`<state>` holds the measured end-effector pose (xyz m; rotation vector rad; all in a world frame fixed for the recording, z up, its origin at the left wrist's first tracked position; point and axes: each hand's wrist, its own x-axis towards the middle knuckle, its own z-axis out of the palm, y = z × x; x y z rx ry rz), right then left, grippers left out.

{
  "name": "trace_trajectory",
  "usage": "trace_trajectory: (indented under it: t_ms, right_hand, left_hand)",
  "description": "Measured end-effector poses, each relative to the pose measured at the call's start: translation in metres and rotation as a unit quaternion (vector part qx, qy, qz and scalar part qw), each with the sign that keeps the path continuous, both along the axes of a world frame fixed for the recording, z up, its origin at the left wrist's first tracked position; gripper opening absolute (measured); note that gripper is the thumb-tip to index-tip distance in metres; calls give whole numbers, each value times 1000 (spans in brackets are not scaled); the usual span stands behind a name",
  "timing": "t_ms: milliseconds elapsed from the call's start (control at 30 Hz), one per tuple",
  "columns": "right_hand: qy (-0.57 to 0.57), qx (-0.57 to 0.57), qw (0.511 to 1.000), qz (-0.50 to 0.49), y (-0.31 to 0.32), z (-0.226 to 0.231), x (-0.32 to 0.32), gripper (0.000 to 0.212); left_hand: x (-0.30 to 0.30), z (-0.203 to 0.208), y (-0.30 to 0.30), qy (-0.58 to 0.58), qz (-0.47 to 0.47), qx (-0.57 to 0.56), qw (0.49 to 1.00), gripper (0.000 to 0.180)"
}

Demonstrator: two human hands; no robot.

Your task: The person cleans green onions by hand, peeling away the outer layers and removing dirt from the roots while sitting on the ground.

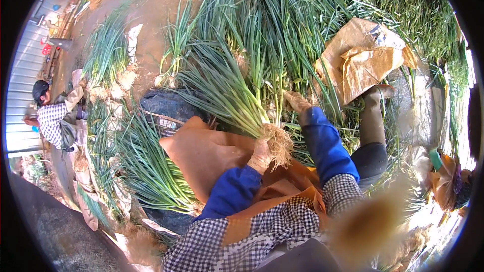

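Note:
A bunch of green onions [234,90] slants across my lap, its leaves fanning up and left. My left hand [259,157] is closed round its base, beside the tangled pale roots [277,143]. My right hand [298,102] reaches out to the right of the bunch, at the edge of the large heap of green onions [275,25]. Its fingers are pressed together at some stalks there; leaves partly hide the fingertips. An orange-brown apron [206,146] spreads under the bunch.
Another pile of green onions [151,166] lies to my left on dark plastic [171,103]. A yellowish woven sack [365,60] rests on the heap at right. Further left, a person [53,116] in a checked top crouches by more onions [108,53]. At the right edge another worker [448,181] partly shows.

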<state>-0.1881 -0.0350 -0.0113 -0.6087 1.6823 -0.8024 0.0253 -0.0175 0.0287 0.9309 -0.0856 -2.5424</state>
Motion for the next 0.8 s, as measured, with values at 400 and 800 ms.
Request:
trace_trajectory:
  t_ms: [400,800]
  right_hand:
    - [452,-94,847,264,46,-28,77,31]
    - [487,117,827,254,107,43,-23,42]
  left_hand:
    - [19,-37,-2,47,6,11,999,27]
    - [-9,-9,2,-12,-43,-113,993,11]
